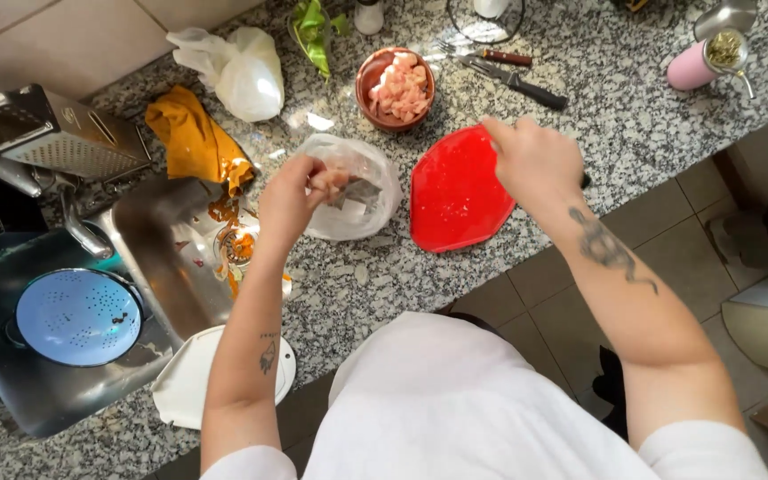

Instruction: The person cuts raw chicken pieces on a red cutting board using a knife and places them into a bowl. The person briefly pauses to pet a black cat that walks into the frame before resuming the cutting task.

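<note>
The left hand [291,200] is hovering over a clear plastic bag [353,188] that is lying on the speckled granite worktop [633,116], its fingers pinched closed around a pale pink piece of raw meat [329,180] right at the bag's mouth. The right hand [533,158] is resting at the upper right edge of a red cutting board [455,197], curled into a closed grip; a dark tip is poking out at its far side, but what it is gripping is hidden by the hand itself. The board is lying just beside the bag, between the two hands. Behind both, a brown bowl [375,80] is sitting filled with cut pink meat pieces [402,87]. Near it, a dark-handled knife [517,82] and a fork [482,52] are lying well apart from the hands. To the left, a steel sink [162,258] is holding orange scraps, with a blue colander [77,316] beside it, a metal grater [51,133] lying on its side, a mustard-yellow cloth [193,133] and a white plastic bag [237,69]. A white lid [193,378] is sitting at the worktop's near edge.
</note>
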